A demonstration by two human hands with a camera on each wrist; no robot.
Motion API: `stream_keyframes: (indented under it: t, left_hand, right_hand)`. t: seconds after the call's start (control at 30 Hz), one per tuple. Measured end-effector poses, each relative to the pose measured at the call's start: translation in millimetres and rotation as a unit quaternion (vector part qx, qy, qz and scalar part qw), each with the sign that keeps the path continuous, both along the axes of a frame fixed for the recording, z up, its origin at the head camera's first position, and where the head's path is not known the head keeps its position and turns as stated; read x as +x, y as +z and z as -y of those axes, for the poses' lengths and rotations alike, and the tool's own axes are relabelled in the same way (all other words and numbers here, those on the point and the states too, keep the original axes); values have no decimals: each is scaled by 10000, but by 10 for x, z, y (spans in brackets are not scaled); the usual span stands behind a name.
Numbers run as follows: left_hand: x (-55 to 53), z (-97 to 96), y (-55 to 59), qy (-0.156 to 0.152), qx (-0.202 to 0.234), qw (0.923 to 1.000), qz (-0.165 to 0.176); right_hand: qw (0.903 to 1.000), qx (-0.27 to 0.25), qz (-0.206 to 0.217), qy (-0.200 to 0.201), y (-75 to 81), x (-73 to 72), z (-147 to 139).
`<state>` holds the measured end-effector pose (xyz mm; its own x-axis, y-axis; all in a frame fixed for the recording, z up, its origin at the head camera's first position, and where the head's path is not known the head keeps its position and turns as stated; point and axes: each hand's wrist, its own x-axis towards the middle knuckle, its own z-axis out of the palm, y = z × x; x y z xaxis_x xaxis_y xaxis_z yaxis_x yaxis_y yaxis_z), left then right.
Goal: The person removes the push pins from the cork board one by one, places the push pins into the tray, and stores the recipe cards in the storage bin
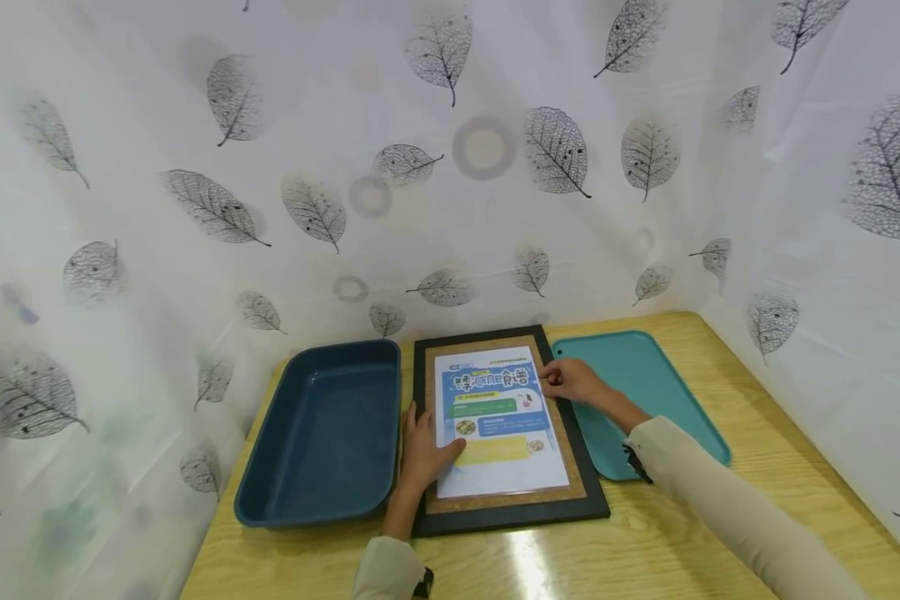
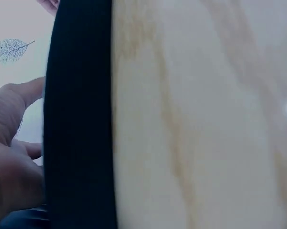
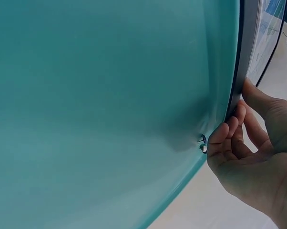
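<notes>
A printed sheet (image 1: pixel 506 467) with blue, green and yellow blocks lies on a black-framed cork board (image 1: pixel 577 487). My left hand (image 1: pixel 422 450) rests at the board's left side, fingers stretched along the frame and thumb on the sheet's edge. At the sheet's upper right edge, my right hand (image 1: pixel 576 382) has its fingers bent, with thumb and forefinger tips close together over the frame. Whether a small thing is between those tips cannot be made out. In the right wrist view, the right hand (image 3: pixel 258 152) hides part of the frame (image 3: pixel 243 52).
A deep dark blue tub (image 1: pixel 330 425) stands left of the board. On the right lies a shallow teal tray (image 1: pixel 637 392); small shiny bits (image 3: pixel 203 148) show at its corner. All stand on a wooden table (image 1: pixel 690 533) before a leaf-patterned curtain (image 1: pixel 487 233).
</notes>
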<state>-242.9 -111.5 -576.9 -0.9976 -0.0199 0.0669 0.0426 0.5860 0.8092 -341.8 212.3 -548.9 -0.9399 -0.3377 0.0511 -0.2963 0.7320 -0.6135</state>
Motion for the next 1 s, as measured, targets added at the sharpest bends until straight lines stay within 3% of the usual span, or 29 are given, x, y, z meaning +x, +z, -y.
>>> stream_keyframes:
  t: [0.23, 0.43, 0.6, 0.7, 0.9, 1.0]
  left_hand:
    - [-54, -6, 10, 461, 440, 9980, -33]
    - [-94, -25, 48, 631, 756, 9951, 43]
    - [-101, -33, 70, 688, 957, 9930, 30]
    - [-85, -52, 85, 707, 1076, 9915, -175]
    - [-38, -131, 130, 407, 1781, 9824, -390]
    - [-27, -163, 135, 455, 1973, 9785, -402]
  right_hand:
    - [10000, -85, 30, 24, -14, 19, 3]
    - [9999, -100, 72, 11, 24, 38, 4]
    - [9999, -121, 89, -80, 11, 42, 3]
    - [9998, -120, 112, -102, -11, 39, 5]
    - [9997, -122, 103, -172, -34, 37, 8]
    - [9998, -111, 28, -158, -45, 52, 15]
